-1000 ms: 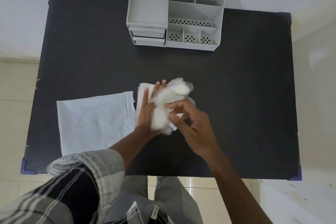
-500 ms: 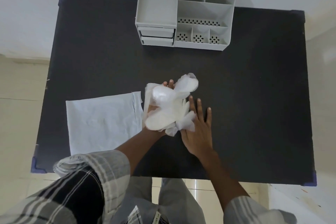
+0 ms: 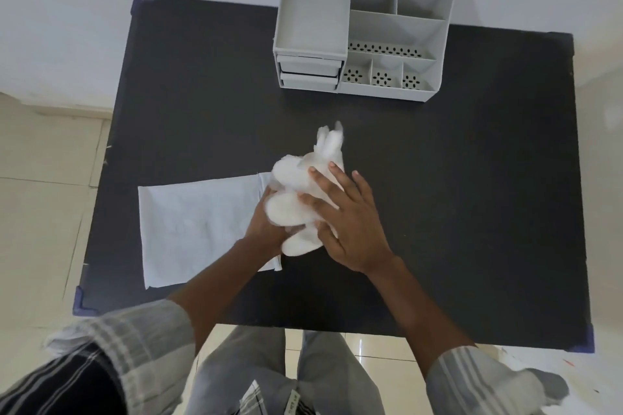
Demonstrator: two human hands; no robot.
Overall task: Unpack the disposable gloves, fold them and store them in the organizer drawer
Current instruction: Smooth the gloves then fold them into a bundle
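disposable gloves [image 3: 296, 209] bunched between hands, long axis toward organizer drawer [image 3: 308, 65].
right hand [image 3: 352, 229] fingers spread flat on top; left hand [image 3: 264, 229] beneath, fingers hidden.

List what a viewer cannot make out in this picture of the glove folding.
- Number of gloves: head view, crumpled, blurred, partly under the right hand.
- Fingers of the left hand: buried beneath the gloves.
- Drawers of the organizer: closed, contents unseen.
- Flat white bag, right edge: covered by both hands.

The right hand [image 3: 350, 229] lies flat, fingers [image 3: 338, 177] straight and spread; the left hand [image 3: 266, 226] is just beside it, its fingers hidden.
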